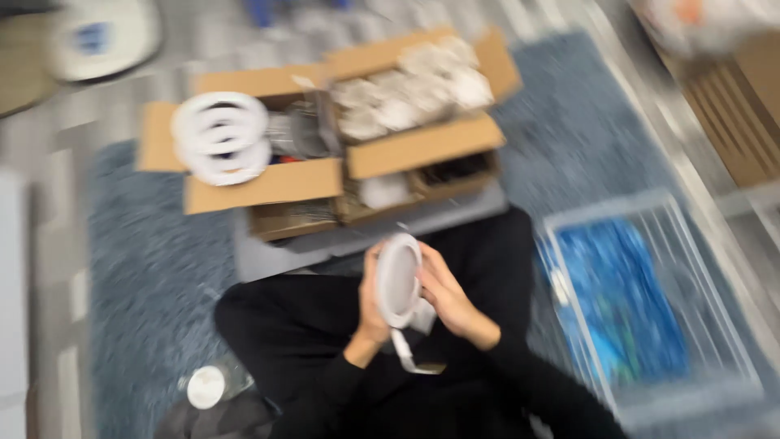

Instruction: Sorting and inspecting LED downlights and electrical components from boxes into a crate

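One round white plastic disc [397,280] gripped between my left hand [371,305] and right hand [443,297]; white rings [221,138] stacked on open cardboard box [268,185]; second box still full.

Someone sits cross-legged on a blue rug [154,276], both hands around a white round disc [397,280]: left hand [371,305] behind it, right hand [443,294] beside. Open cardboard boxes [341,154] sit ahead, a clear bin [650,309] alongside; the picture is blurred.
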